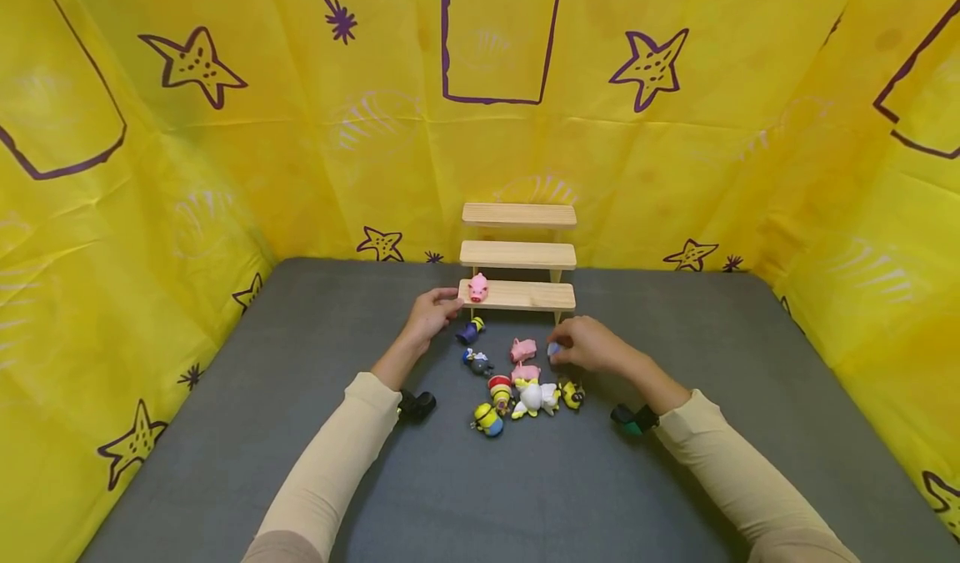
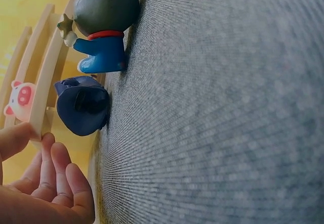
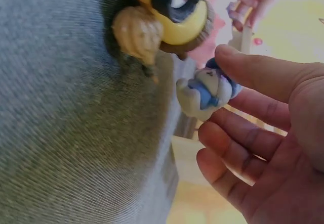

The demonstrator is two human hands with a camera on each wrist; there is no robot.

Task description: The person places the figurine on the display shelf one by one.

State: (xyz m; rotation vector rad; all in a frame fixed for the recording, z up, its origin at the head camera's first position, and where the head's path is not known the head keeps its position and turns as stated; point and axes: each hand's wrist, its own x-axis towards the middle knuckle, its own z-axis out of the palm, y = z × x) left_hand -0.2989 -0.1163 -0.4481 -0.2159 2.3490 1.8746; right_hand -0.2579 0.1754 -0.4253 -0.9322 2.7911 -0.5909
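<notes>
My left hand [image 1: 432, 314] is at the left end of a three-tier wooden stand [image 1: 536, 295]. Its thumb and fingertips pinch the end of the lowest step. On that step, close to the fingers, sits a pink pig figurine [image 1: 477, 289]. My right hand [image 1: 592, 344] pinches a small blue-and-white figurine [image 3: 206, 90] between thumb and fingers, right of the stand's front. Below the left hand lie a dark blue figurine [image 2: 83, 105] and a grey-headed figurine in blue [image 2: 105, 49]. A yellow goggled figurine [image 3: 177, 14] lies near the right hand.
In front of the stand, several figurines lie in a cluster: pink pigs [image 1: 522, 349], a white one [image 1: 531, 396], a red-and-yellow one [image 1: 500, 390] and a yellow-and-blue one [image 1: 488, 420]. Yellow printed cloth [image 1: 405, 171] encloses the grey tabletop [image 1: 480, 496] at back and sides.
</notes>
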